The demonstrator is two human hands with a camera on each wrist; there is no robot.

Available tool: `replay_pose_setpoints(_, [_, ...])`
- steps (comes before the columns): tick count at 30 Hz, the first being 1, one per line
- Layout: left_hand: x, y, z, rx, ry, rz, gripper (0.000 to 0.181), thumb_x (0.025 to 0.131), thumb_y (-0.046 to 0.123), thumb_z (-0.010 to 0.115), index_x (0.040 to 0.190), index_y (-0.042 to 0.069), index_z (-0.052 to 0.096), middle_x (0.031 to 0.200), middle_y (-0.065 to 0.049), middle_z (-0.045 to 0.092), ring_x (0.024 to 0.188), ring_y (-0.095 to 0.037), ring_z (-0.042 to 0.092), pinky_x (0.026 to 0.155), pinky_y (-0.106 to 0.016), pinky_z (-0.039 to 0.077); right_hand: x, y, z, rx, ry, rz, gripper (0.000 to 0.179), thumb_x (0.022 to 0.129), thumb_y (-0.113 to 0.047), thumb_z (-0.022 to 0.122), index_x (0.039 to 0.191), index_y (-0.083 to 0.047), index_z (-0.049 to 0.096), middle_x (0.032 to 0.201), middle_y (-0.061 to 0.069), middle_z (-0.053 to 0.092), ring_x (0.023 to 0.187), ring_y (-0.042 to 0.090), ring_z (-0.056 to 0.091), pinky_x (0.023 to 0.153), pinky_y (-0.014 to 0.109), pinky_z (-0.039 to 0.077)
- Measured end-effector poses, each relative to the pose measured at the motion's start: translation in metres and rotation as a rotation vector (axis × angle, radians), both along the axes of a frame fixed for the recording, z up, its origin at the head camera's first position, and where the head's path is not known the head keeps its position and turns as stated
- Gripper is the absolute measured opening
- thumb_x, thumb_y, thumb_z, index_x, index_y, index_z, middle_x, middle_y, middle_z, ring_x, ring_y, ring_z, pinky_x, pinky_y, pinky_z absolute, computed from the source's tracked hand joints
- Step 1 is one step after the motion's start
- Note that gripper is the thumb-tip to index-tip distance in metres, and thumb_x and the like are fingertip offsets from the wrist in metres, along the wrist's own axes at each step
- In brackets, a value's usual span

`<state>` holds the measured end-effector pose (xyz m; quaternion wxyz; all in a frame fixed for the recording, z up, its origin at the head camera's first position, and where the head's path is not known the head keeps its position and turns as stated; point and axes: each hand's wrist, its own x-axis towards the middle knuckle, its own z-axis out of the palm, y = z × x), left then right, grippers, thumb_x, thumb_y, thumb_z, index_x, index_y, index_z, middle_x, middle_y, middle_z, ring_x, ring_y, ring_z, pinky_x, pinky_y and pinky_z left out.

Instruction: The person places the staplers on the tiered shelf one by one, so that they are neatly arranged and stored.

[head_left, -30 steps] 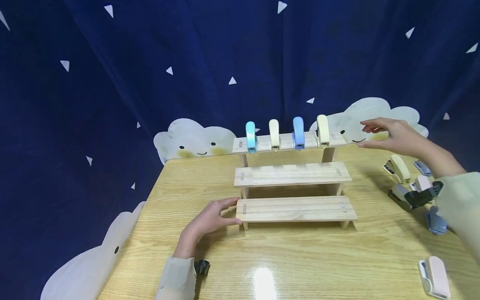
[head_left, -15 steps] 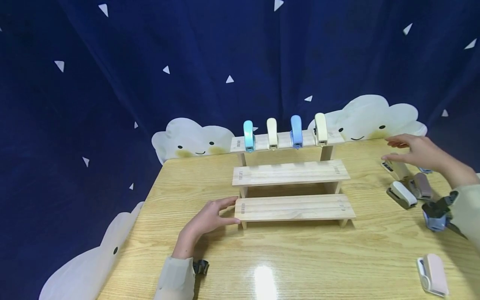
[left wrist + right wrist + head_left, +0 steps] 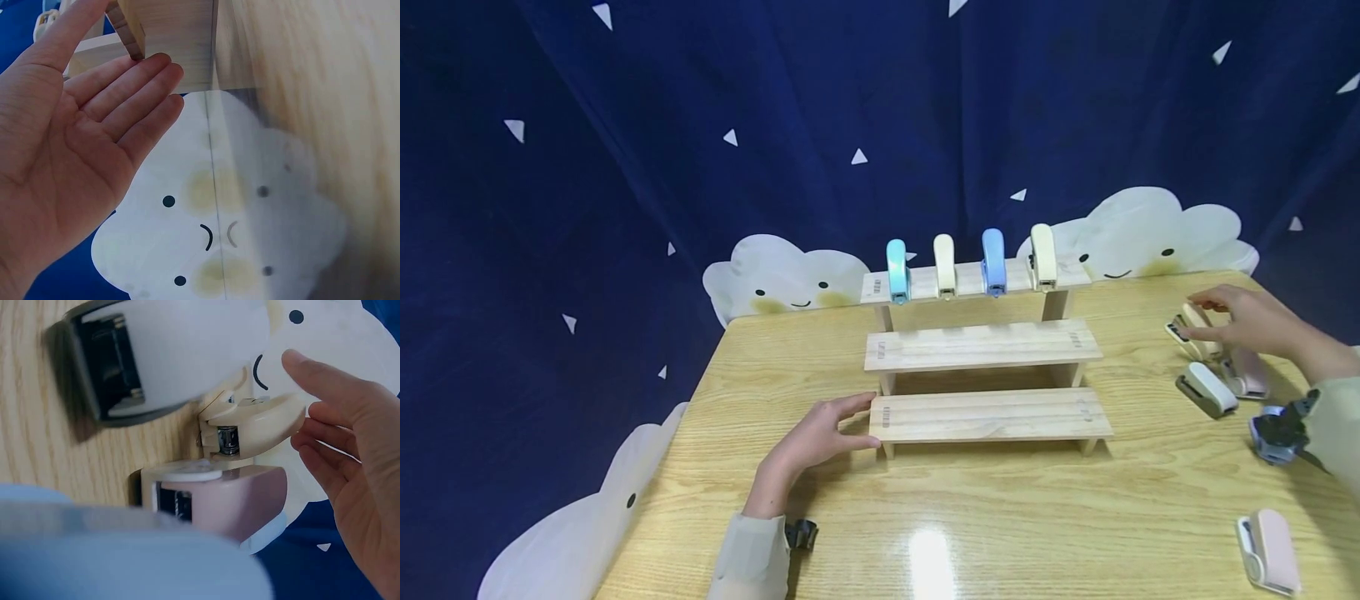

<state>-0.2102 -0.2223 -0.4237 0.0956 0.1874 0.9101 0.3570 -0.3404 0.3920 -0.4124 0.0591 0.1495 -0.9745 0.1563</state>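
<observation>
In the head view my left hand (image 3: 816, 433) rests against the left end of the lowest shelf (image 3: 992, 418) of a three-step wooden rack. Its thumb is by the front corner, its fingers by the back one; the left wrist view shows those fingers nearly straight. On the right, my right hand (image 3: 1258, 321) is at a cream stapler (image 3: 1199, 335) lying on the table. From the right wrist, the fingertips meet the rounded end of that stapler (image 3: 269, 425), while the thumb stands apart from it. Beside it lie a pink stapler (image 3: 240, 503) and a white-and-grey stapler (image 3: 187, 350).
Along the top shelf (image 3: 967, 285) stand a turquoise stapler (image 3: 898, 271), a cream one, a blue stapler (image 3: 994, 262) and another cream one. A blue stapler (image 3: 1270, 450) lies partly behind my right wrist strap. Another pink stapler (image 3: 1273, 550) lies near the front right.
My right hand has moved right and down from beside the top shelf to the cream stapler on the table. My left hand has stayed at the lowest shelf.
</observation>
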Motion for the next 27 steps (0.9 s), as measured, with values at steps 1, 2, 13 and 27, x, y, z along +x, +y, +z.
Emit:
replay_pose_setpoints(1, [0.000,0.000,0.000,0.001,0.002,0.001,0.077,0.081,0.037,0.078,0.147,0.013,0.046,0.149,-0.007,0.050,0.138,-0.028,0.048,0.115,-0.047,0.039,0.000,0.001,-0.001,0.000,0.007,0.006,0.071,0.080,-0.032,0.081,0.126,0.014,0.053,0.119,0.036,0.057,0.107,0.048,0.055,0.088,0.057,0.046])
replay_pose_setpoints(2, [0.000,0.000,0.001,0.001,0.004,0.003,0.077,0.081,0.037,0.078,0.147,0.013,0.046,0.149,-0.007,0.050,0.138,-0.028,0.048,0.115,-0.047,0.040,0.000,0.001,-0.001,0.003,0.018,0.017,0.070,0.079,-0.031,0.081,0.125,0.015,0.054,0.117,0.035,0.057,0.106,0.048,0.056,0.086,0.056,0.046])
replay_pose_setpoints(13, [0.001,0.000,0.001,0.002,0.002,0.006,0.076,0.081,0.036,0.079,0.146,0.013,0.047,0.149,-0.007,0.050,0.137,-0.028,0.049,0.115,-0.047,0.040,0.005,0.005,-0.001,0.066,-0.021,0.033,0.077,0.074,-0.027,0.085,0.125,0.018,0.050,0.116,0.036,0.055,0.106,0.049,0.055,0.089,0.061,0.046])
replay_pose_setpoints(27, [-0.001,0.000,-0.002,-0.004,0.013,0.005,0.077,0.081,0.038,0.079,0.146,0.013,0.047,0.148,-0.006,0.051,0.136,-0.028,0.050,0.114,-0.047,0.041,0.010,0.013,-0.012,0.058,0.016,0.054,0.087,0.062,-0.018,0.090,0.125,0.022,0.044,0.114,0.038,0.051,0.104,0.049,0.051,0.089,0.061,0.044])
